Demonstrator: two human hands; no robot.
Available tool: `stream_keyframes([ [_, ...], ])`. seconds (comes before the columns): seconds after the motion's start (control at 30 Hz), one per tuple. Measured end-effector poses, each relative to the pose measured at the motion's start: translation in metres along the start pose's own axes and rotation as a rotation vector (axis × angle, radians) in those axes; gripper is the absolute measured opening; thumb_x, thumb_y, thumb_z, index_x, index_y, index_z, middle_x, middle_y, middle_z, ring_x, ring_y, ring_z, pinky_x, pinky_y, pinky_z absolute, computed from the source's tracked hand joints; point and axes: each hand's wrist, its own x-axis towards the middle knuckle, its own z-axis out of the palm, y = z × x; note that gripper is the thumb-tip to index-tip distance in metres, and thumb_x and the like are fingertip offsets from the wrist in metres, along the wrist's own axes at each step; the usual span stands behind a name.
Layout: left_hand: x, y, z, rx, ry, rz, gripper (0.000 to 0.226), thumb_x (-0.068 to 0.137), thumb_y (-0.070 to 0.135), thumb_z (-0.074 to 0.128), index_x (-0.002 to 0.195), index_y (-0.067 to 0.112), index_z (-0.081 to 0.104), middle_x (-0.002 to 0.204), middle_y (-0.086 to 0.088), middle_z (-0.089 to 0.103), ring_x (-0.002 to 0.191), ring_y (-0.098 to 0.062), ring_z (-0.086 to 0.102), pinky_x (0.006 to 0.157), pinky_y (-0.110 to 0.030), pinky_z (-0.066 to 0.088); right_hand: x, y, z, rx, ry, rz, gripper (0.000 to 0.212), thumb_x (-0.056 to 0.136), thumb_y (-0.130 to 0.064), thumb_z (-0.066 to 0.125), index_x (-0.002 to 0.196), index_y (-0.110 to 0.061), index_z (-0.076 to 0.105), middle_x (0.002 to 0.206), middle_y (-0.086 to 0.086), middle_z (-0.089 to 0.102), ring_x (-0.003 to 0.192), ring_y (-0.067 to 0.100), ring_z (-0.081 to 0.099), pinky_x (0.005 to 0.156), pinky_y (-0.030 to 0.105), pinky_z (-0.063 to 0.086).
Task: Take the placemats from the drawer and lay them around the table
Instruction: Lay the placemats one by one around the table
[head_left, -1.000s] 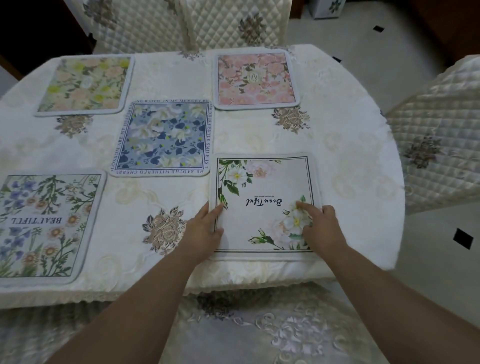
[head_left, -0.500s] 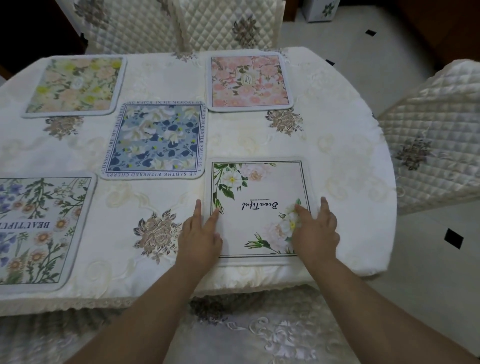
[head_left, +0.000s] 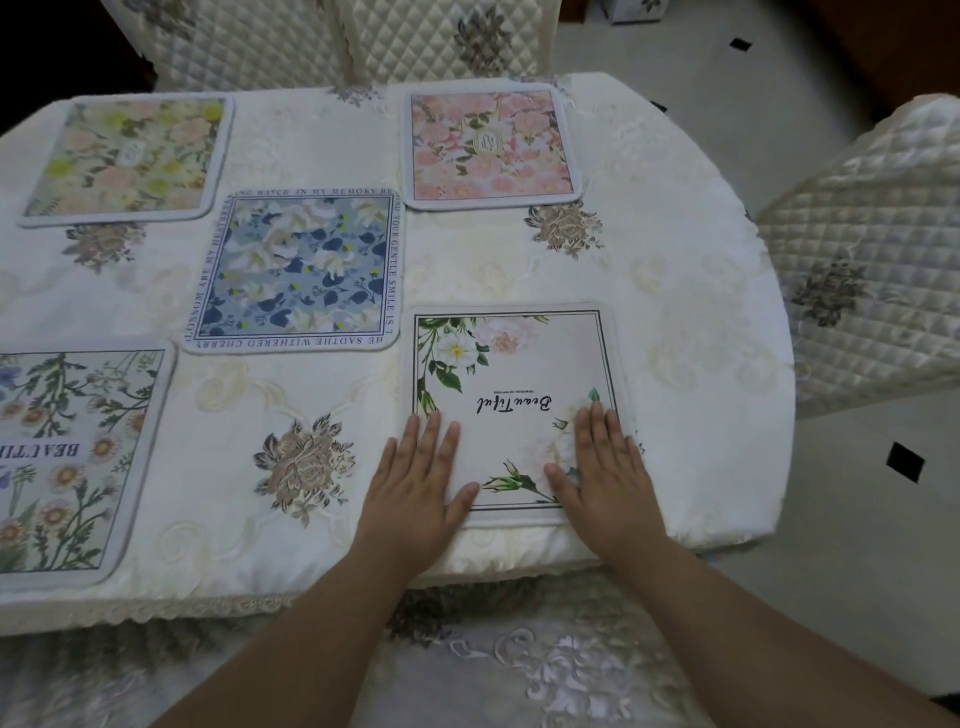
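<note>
A white placemat (head_left: 519, 374) with green leaves and the word "Beautiful" lies at the near right of the table. My left hand (head_left: 421, 478) lies flat across its near left corner, fingers straight. On its near right corner my right hand (head_left: 605, 473) presses flat, fingers together. Several other placemats lie on the cloth: a blue floral one (head_left: 298, 270) in the middle, a pink one (head_left: 491, 145) at the far right, a yellow-green one (head_left: 127, 156) at the far left and a daisy one (head_left: 67, 462) at the near left, cut by the frame edge.
The round table (head_left: 701, 364) wears a cream embroidered cloth that hangs over its near edge. Quilted cream chairs stand at the far side (head_left: 363, 36) and at the right (head_left: 872, 260). A chair seat (head_left: 519, 670) sits just under my arms. Tiled floor lies to the right.
Both hands have gone from fingertips on the white placemat to lying flat on its near corners. The placemat sits a little squarer to the table edge.
</note>
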Motion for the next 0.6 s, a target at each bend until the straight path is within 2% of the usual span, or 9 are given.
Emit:
stream_keyframes([
  [0.1, -0.008, -0.015, -0.003, -0.009, -0.009, -0.063, 0.081, 0.102, 0.069, 0.010, 0.161, 0.022, -0.020, 0.168, 0.002, -0.026, 0.154, -0.014, -0.025, 0.127, -0.041, -0.006, -0.001, 0.000, 0.001, 0.000, 0.016, -0.009, 0.079, 0.101, -0.065, 0.014, 0.157, -0.020, -0.018, 0.165, -0.001, -0.024, 0.150, 0.012, -0.025, 0.125, 0.039, -0.004],
  [0.2, -0.011, -0.023, -0.007, -0.020, -0.041, -0.084, 0.081, 0.101, 0.070, 0.006, 0.156, 0.024, -0.030, 0.164, 0.005, -0.035, 0.151, -0.010, -0.032, 0.127, -0.040, -0.010, -0.002, -0.001, 0.001, 0.009, 0.035, 0.015, 0.081, 0.100, -0.067, 0.015, 0.157, -0.020, -0.018, 0.165, -0.001, -0.023, 0.151, 0.013, -0.024, 0.125, 0.039, -0.003],
  [0.3, -0.010, -0.022, -0.009, -0.022, -0.036, -0.085, 0.081, 0.100, 0.071, 0.005, 0.156, 0.025, -0.030, 0.164, 0.006, -0.036, 0.150, -0.010, -0.034, 0.126, -0.039, -0.012, -0.001, 0.009, -0.002, 0.056, 0.045, 0.129, 0.088, 0.096, -0.073, 0.015, 0.158, -0.019, -0.015, 0.165, 0.000, -0.022, 0.151, 0.015, -0.022, 0.125, 0.039, -0.001],
  [0.43, -0.011, -0.018, -0.006, -0.061, -0.001, -0.124, 0.078, 0.100, 0.068, 0.005, 0.158, 0.027, -0.027, 0.166, 0.004, -0.031, 0.152, -0.012, -0.031, 0.127, -0.041, -0.010, 0.003, 0.020, -0.007, 0.062, 0.006, 0.124, 0.090, 0.095, -0.075, 0.013, 0.159, -0.017, -0.011, 0.167, 0.001, -0.018, 0.152, 0.015, -0.018, 0.125, 0.038, 0.001],
  [0.6, 0.013, -0.006, -0.015, -0.116, 0.160, -0.139, 0.070, 0.105, 0.054, 0.013, 0.164, 0.021, -0.006, 0.172, 0.001, -0.011, 0.157, -0.017, -0.018, 0.128, -0.045, -0.002, 0.033, -0.005, -0.034, 0.276, 0.145, 0.071, 0.081, 0.098, -0.068, 0.018, 0.159, -0.016, 0.023, 0.168, 0.000, 0.012, 0.154, 0.012, 0.001, 0.124, 0.033, 0.006],
])
